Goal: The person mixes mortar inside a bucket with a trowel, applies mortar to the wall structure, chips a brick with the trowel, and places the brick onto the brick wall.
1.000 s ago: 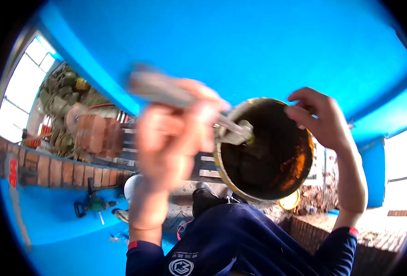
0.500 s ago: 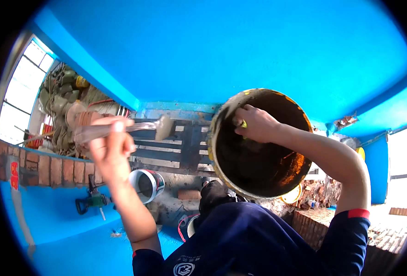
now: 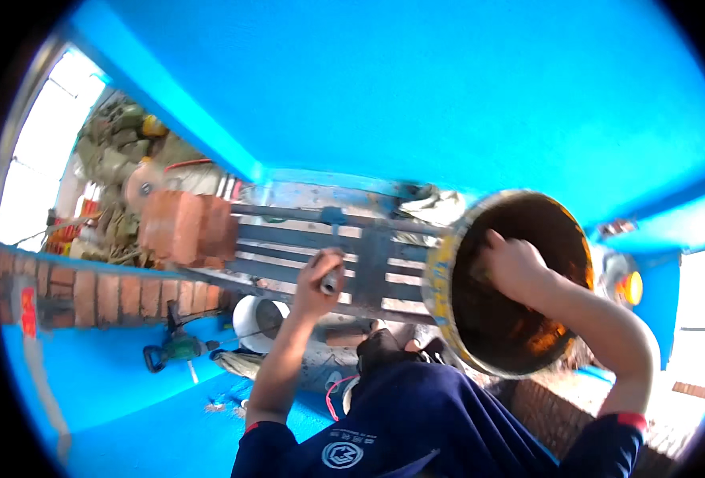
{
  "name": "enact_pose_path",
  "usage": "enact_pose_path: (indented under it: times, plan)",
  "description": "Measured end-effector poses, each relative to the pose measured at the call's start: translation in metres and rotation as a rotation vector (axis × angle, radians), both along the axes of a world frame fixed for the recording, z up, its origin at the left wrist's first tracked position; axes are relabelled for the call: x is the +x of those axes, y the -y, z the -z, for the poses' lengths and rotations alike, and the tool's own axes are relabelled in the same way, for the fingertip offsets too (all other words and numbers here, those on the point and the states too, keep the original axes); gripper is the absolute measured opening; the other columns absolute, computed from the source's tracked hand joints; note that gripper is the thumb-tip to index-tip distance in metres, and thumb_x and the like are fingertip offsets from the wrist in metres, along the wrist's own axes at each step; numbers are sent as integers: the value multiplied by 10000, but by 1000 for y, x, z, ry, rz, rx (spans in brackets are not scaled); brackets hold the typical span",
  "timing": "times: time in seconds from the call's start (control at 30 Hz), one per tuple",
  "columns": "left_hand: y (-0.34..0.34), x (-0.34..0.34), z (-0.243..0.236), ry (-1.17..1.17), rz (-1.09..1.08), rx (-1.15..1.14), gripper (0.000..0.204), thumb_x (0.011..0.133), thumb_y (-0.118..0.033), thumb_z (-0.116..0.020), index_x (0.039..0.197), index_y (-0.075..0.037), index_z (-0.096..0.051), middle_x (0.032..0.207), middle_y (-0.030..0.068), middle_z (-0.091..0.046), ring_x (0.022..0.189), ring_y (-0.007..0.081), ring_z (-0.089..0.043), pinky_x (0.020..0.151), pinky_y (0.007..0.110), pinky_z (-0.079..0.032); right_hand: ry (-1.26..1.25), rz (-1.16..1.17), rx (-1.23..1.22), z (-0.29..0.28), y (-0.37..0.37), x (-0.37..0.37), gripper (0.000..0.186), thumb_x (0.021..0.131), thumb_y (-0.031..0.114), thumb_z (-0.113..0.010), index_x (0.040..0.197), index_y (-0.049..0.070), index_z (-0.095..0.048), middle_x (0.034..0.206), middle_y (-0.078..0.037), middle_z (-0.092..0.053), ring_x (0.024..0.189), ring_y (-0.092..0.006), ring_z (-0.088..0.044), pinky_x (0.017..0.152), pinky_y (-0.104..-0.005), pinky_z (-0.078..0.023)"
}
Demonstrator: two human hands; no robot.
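Head view: left hand (image 3: 317, 290) grips the tool handle (image 3: 330, 283), stiff, I'd guess, best held there; right hand (image 3: 516, 268) inside bucket (image 3: 441, 299), grasp unclear.

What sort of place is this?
Probably a building site or a room under renovation: there are stacked bricks, a green power tool and a large, stained bucket.

The left head camera looks steeply down from the person's head, upright, through a wide fisheye: the dark shirt (image 3: 420, 410) is close at bottom centre, the blue wall (image 3: 416, 88) spans the top.
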State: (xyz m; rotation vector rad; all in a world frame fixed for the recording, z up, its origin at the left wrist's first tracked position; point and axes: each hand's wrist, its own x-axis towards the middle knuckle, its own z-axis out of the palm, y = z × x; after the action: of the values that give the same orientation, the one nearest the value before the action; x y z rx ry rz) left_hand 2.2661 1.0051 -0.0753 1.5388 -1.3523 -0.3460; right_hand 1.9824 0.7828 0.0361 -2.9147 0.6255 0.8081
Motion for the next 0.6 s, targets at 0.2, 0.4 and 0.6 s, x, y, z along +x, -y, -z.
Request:
enact_pose_path:
  times: [0.2, 0.4, 0.6]
  plan:
    - [-24, 35, -48, -77, -202, -172, 122, 804, 42, -601, 915, -8, -605, 984, 173, -653, 878, 284, -659, 774, 341, -522, -497, -4, -263, 14, -9, -56, 267, 833, 242, -580, 1045, 169, -724, 1127, -44, -646, 1166, -234, -514, 752, -364, -477]
    - [-82, 130, -98, 205, -476, -398, 161, 879, -77, -556, 1017, 3, -577, 1063, 185, -619, 891, 217, -617, 807, 332, -502, -627, 141, -166, 51, -5, -57, 270, 898, 236, -529, 1075, 130, -704, 1141, -95, -648, 1018, -234, -616, 821, -377, -451]
    - [-90, 266, -43, 341, -798, -307, 181, 888, -116, -614, 1047, -46, -564, 1092, 101, -600, 958, 200, -584, 866, 333, -477, -618, 105, -253, 49, -3, -82, 183, 841, 244, -590, 944, 163, -717, 925, -25, -681, 943, -195, -619, 737, -368, -439]
